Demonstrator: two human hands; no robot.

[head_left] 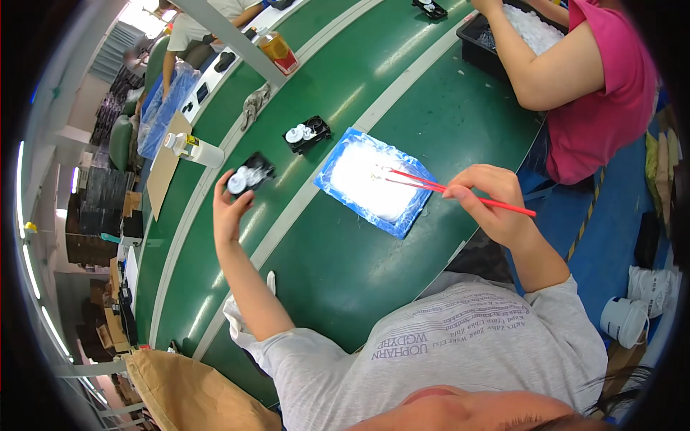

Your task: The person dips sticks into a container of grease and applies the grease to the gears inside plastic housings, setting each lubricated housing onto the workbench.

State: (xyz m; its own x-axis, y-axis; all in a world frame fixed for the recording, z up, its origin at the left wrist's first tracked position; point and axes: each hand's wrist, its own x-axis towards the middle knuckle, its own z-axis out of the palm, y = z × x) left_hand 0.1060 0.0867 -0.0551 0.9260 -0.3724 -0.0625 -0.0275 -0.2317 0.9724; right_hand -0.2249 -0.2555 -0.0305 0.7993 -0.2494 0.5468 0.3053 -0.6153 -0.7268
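Note:
Between the fingers and thumb of my left hand (231,208) is a small black housing with white round parts (249,176), held above the green table and slightly blurred. My right hand (492,197) pinches a pair of red tweezers or sticks (503,207), whose tips reach over a bright white surface in a blue-edged tray (334,188). Glare hides what lies at the tips. A second black housing with white parts (305,134) rests on the table between my left hand and the tray.
A white bottle (205,153) stands beyond my left hand, near a crumpled cloth (254,105). At the upper right, a co-worker in pink (604,86) reaches into a black bin (473,49). A metal post (230,39) crosses the upper left.

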